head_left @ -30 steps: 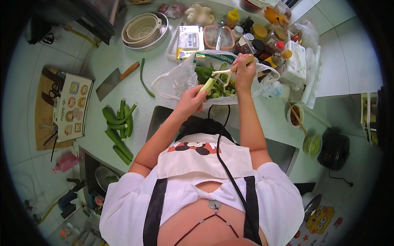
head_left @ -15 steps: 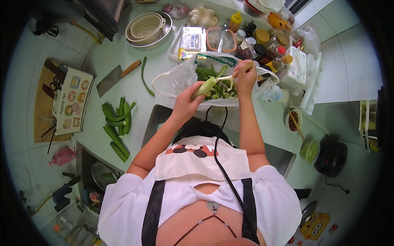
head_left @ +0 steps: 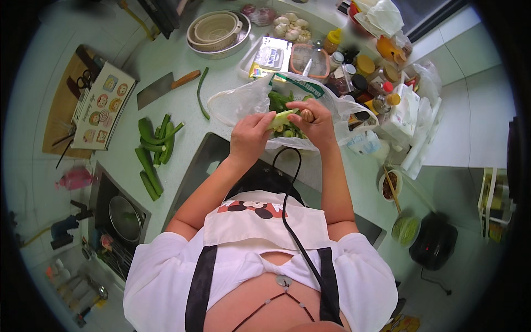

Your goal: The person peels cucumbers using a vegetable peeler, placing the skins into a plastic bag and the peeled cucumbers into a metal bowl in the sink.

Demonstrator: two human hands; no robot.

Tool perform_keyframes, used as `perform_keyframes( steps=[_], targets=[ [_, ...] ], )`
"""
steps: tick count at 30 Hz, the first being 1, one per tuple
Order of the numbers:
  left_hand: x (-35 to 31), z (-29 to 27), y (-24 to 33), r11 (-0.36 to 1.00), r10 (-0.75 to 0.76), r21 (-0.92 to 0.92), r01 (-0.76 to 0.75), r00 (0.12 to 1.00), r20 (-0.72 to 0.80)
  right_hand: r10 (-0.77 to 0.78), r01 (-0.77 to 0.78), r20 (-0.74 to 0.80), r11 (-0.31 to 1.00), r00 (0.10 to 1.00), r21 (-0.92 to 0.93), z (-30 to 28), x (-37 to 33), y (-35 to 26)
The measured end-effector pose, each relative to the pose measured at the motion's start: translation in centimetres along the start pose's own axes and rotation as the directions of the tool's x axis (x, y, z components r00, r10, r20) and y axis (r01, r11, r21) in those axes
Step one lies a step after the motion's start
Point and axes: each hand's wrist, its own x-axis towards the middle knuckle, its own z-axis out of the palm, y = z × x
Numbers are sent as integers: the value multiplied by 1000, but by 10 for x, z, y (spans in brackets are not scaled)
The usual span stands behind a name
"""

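Note:
My left hand (head_left: 250,134) is closed around one end of a pale green vegetable stalk (head_left: 281,118), which looks peeled. The stalk lies across the opening of a white plastic bag (head_left: 235,98) full of green leaves and peelings (head_left: 278,101). Tucked in my right hand (head_left: 319,127) is a peeler (head_left: 307,115); only its wooden handle end shows, and its blade is hidden. The fingertips of that hand touch the stalk's other end.
Dark green vegetable pieces (head_left: 159,141) lie on the left of the counter, below a cleaver (head_left: 156,92) and a long green strip (head_left: 203,93). Bottles and jars (head_left: 365,65) crowd the back right. A sink edge (head_left: 191,177) runs in front, and beige strainers (head_left: 215,30) stand behind.
My right hand has turned, bringing its fingers onto the stalk, and the peeler's blade no longer shows. My left hand has shifted slightly. The whole view has tilted a little.

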Motion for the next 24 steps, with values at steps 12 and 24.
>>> perform_keyframes(
  steps=[12, 24],
  targets=[
    [-36, -18, -7, 937, -329, -150, 315, 941, -81, -35, 39, 18, 966, 999, -255, 1, 5, 35],
    [-116, -111, -62, 717, -634, -469, 517, 762, -130, 33, -23, -264, 999, 964, 43, 80, 16, -61]
  ],
)
